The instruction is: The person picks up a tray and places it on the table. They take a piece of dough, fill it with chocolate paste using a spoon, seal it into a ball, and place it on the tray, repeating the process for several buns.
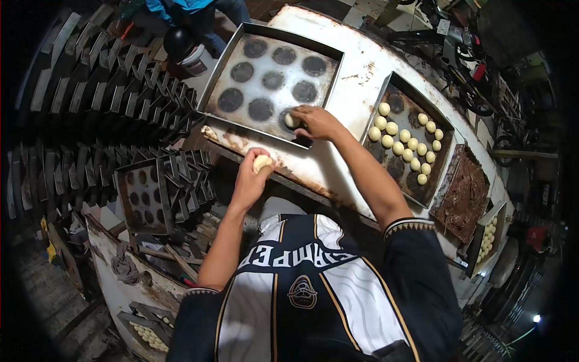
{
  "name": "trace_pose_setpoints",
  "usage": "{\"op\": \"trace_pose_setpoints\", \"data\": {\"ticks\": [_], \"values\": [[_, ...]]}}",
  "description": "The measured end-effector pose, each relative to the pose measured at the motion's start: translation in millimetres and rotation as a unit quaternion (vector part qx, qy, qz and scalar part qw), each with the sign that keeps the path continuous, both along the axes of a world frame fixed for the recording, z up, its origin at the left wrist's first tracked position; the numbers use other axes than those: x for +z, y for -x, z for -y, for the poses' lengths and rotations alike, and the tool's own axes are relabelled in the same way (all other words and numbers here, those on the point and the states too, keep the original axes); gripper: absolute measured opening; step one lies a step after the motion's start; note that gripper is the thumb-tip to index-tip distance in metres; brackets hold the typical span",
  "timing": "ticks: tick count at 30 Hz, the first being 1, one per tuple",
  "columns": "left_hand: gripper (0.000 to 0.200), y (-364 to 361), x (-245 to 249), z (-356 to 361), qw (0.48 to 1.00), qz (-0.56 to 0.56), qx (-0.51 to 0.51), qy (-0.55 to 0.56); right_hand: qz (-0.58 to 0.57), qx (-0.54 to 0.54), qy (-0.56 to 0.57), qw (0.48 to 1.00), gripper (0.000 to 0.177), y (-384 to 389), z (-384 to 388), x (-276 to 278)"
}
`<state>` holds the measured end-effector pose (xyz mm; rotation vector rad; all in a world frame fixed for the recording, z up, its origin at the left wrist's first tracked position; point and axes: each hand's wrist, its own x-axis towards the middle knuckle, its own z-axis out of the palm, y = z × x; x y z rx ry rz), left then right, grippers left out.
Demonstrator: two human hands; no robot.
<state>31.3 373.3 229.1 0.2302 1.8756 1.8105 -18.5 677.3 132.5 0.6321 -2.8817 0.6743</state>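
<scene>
My left hand (248,184) is closed around a pale lump of dough (262,163) just off the table's near edge. With curled fingers, my right hand (319,123) holds a smooth, pale dough ball (292,120) at the near right corner of a square metal tray (263,63). Dark round marks in rows cover that tray's floor, and the ball overlaps one of them. To the right, a second metal tray (375,152) carries several round dough balls (413,143) grouped toward its middle and right side.
Both trays rest on a worn white table (362,48). A slab of chocolate-brown paste (461,193) lies right of them, near another tray of dough balls (487,240). Stacked metal trays (102,78) fill the left. A person in blue (193,5) is beyond the table, near a bucket (196,61).
</scene>
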Motion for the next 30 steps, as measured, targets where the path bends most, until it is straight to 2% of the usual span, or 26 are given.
{"op": "trace_pose_setpoints", "data": {"ticks": [2,4,5,6,8,10,11,12,14,15,16,17,18,19,20,21,23,24,25,28,29,30], "values": [[0.019,11.1,38.7,-7.6,0.995,0.051,0.047,-0.072,-0.035,-0.136,0.112,0.984,0.039,-24.0,3.3,27.3],[0.02,18.4,44.2,-14.8,0.993,-0.081,0.004,0.08,-0.034,-0.249,0.234,0.939,0.038,-58.6,16.3,55.7],[0.021,17.2,45.7,-20.7,0.977,-0.146,-0.027,0.154,-0.019,-0.305,0.302,0.903,0.037,-83.0,22.9,65.3],[0.025,11.4,23.0,-30.1,0.974,-0.166,-0.059,0.145,-0.012,-0.367,0.366,0.855,0.036,-112.0,26.6,74.2],[0.029,-19.3,5.2,-70.3,0.966,-0.194,-0.141,0.101,0.0,-0.314,0.471,0.824,0.036,-151.1,55.9,87.9],[0.032,-67.1,15.5,-108.6,0.929,-0.217,-0.258,0.154,0.053,-0.223,0.529,0.817,0.042,-181.8,61.3,78.8],[0.032,-78.9,43.7,-127.1,0.936,-0.152,-0.297,0.117,0.004,-0.261,0.587,0.766,0.041,-198.8,49.0,62.9],[0.03,-82.4,34.4,-140.6,0.911,-0.162,-0.364,0.109,-0.08,-0.346,0.504,0.788,0.035,-217.1,33.1,60.4],[0.026,-84.2,-15.8,-168.9,0.879,0.032,-0.476,0.016,0.029,-0.525,0.491,0.695,0.029,-271.2,2.3,50.7],[0.025,-93.5,-4.3,-182.6,0.867,0.053,-0.495,0.015,0.047,-0.546,0.486,0.681,0.027,-306.4,-17.1,73.7],[0.025,-100.7,9.6,-192.5,0.86,0.075,-0.504,0.017,-0.135,-0.565,0.325,0.746,0.021,-338.1,-34.3,69.0],[0.024,-108.2,13.8,-202.4,0.859,0.078,-0.507,0.011,-0.227,-0.604,0.202,0.737,0.016,-371.7,-54.7,84.0],[0.028,-116.0,12.2,-213.2,0.856,0.111,-0.505,-0.012,-0.279,-0.66,0.114,0.688,0.014,-408.6,-77.2,93.5],[0.03,-124.7,17.5,-224.9,0.852,0.168,-0.496,-0.015,-0.283,-0.763,0.037,0.58,0.012,-445.4,-98.8,93.9],[0.031,-133.7,23.4,-237.7,0.846,0.224,-0.483,-0.018,-0.29,-0.832,-0.06,0.469,0.021,-481.3,-118.9,101.9],[0.035,-142.6,20.6,-252.6,0.846,0.203,-0.494,0.003,-0.279,-0.869,-0.086,0.398,0.029,-528.8,-153.9,59.1],[0.029,-164.0,30.9,-288.8,0.842,0.086,-0.527,0.075,-0.205,-0.914,0.018,0.349,0.039,-592.4,-208.2,10.0],[0.028,-172.2,26.9,-303.0,0.831,0.018,-0.548,0.096,-0.14,-0.907,0.152,0.368,0.04,-608.3,-224.4,10.6],[0.023,-184.4,22.8,-318.2,0.835,0.04,-0.541,0.096,-0.074,-0.877,0.284,0.381,0.041,-616.8,-245.3,9.4],[0.022,-215.4,7.8,-351.4,0.841,0.123,-0.525,0.041,0.044,-0.82,-0.003,0.571,0.023,-610.7,-285.5,34.3],[0.027,-230.4,19.9,-362.4,0.859,0.176,-0.48,0.027,0.095,-0.781,-0.04,0.615,0.013,-604.5,-299.4,47.0],[0.03,-239.5,27.1,-372.1,0.863,0.177,-0.472,0.026,0.121,-0.755,-0.074,0.641,0.011,-605.4,-304.5,58.0]]}}
